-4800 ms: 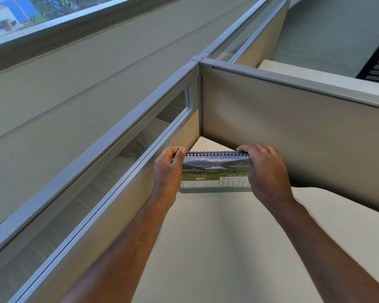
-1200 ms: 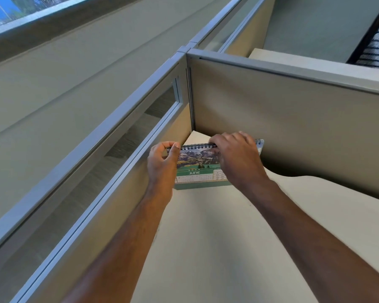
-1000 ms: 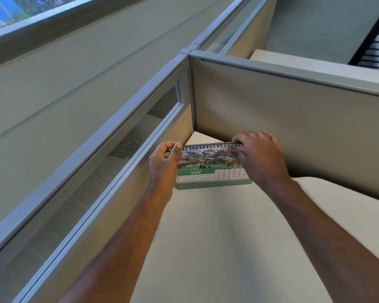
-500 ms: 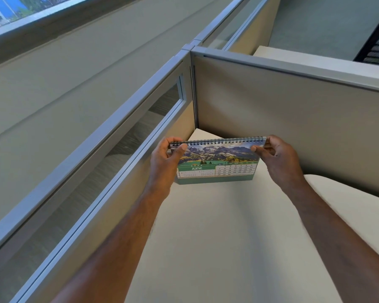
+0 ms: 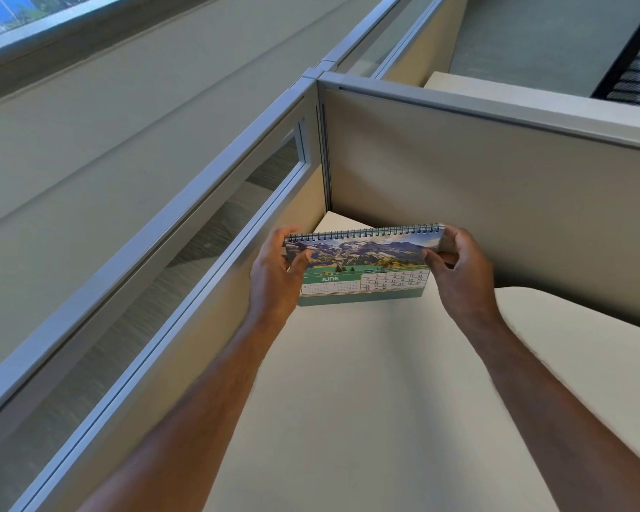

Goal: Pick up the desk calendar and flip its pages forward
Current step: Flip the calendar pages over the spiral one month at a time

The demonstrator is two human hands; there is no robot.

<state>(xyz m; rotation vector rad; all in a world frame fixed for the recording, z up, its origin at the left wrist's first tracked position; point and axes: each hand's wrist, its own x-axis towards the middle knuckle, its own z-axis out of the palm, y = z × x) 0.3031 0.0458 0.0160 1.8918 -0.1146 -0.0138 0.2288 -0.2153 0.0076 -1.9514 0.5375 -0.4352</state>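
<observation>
A pale desk [image 5: 366, 419] fills the lower half of the view and narrows toward its far corner, where two partitions meet. The left partition [image 5: 185, 290] runs along the desk's left edge, with a grey metal frame and a glass strip near its top; the right partition [image 5: 496, 201] stands along the far edge, plain beige with a grey cap. Beyond the left partition lies a wall [image 5: 89, 123] with a window [image 5: 26, 16] at the top left corner of the view, and beyond the right one part of another desk and a dark chair [image 5: 632, 72] show. Two bare forearms reach in from the bottom toward the far corner. Between the hands sits the calendar [image 5: 363, 266], near that corner and facing the person, spiral binding along its top edge, a mountain picture above a green band reading JUNE and a date grid. Whether its base touches the desk or is lifted just off it cannot be told. The left hand [image 5: 274, 279] is closed on the calendar's left end, thumb across the front of the page, fingers behind. The right hand [image 5: 459, 267] pinches the right end near the top corner, thumb in front and curled fingers behind.
</observation>
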